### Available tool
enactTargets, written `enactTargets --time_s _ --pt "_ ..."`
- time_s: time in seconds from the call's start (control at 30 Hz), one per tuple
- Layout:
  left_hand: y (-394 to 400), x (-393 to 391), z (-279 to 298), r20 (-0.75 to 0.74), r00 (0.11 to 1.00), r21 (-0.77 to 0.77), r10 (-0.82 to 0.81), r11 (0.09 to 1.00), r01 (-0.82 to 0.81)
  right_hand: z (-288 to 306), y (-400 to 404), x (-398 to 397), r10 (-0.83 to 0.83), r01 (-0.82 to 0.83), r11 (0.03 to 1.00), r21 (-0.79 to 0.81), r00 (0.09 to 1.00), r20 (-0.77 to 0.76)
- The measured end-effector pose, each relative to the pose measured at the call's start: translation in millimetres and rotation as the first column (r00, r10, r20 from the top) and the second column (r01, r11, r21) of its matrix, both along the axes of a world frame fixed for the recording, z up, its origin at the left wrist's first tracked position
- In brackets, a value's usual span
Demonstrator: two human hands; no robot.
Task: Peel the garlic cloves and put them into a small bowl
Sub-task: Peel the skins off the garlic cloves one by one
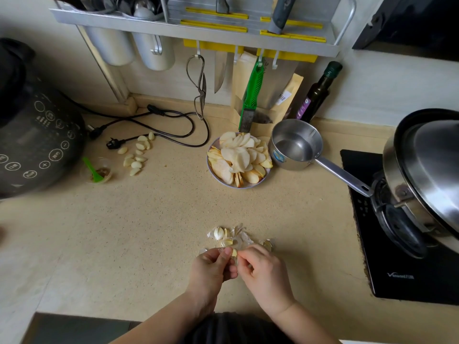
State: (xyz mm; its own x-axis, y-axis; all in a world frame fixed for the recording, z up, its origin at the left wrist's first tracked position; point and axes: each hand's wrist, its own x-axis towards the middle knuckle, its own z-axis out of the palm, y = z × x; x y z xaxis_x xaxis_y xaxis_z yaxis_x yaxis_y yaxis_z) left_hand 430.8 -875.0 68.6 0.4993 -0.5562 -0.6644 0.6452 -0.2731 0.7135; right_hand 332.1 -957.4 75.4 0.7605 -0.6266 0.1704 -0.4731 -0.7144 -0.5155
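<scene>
**Peeling a clove over the pile of skins**

Both hands are meeting just in front of the pile of skins point(232, 238) on the counter point(154, 219), near its front edge. The left hand point(213, 269) is pinching a garlic clove point(234, 252) between thumb and fingertips, and the right hand point(263, 269) is closing its fingers point(244, 255) on the clove's right side, apparently gripping a bit of skin. So both hands are clenched on the same clove, neither one released.

Only a small yellowish part of the clove is showing between the fingertips. Its long axis seems to be running roughly up and away from the person, tilted slightly left, but which end is the tip cannot be told.

To do this step well, the left hand should be holding the clove firmly while the right is pulling skin lengthwise, from one end to the other, letting scraps fall onto the pile.

The peeled cloves point(136, 155) are lying well behind and left of the pile, on the bare counter beside a small clear cup point(98, 170).
</scene>
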Motion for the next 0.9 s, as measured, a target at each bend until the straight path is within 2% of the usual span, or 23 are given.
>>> enactTargets --time_s 0.2,0.3,0.37,0.5,0.63,0.8,0.9 --pt "4 2 -4 0.064 0.997 0.002 -0.039 0.999 0.039 1 0 3 -0.043 0.044 0.998 0.051 0.999 -0.019" --pt "4 1 -3 0.049 0.997 -0.014 -0.058 0.998 0.059 3 -1 3 -0.074 0.073 0.993 0.096 0.997 0.009" --pt "4 3 -1 -0.019 0.998 -0.046 -0.054 0.998 0.053 4 -2 3 -0.097 0.091 0.987 0.129 0.994 0.042" --pt "6 7 1 -0.258 0.962 -0.139 -0.091 0.989 0.056 7 -2 2 -0.091 0.081 0.986 0.146 0.994 0.064" --pt "6 7 1 -0.287 0.947 -0.161 -0.143 0.982 0.099 10 -1 1 -0.053 0.045 0.993 0.109 0.996 0.068" --pt "7 12 -3 -0.414 0.908 -0.148 -0.063 0.989 0.001 9 -2 0 -0.035 0.028 0.993 0.113 0.998 0.061" --pt "7 14 -2 -0.474 0.877 -0.153 -0.076 0.988 0.003 7 -3 0 -0.037 0.029 0.991 0.129 0.998 0.058"
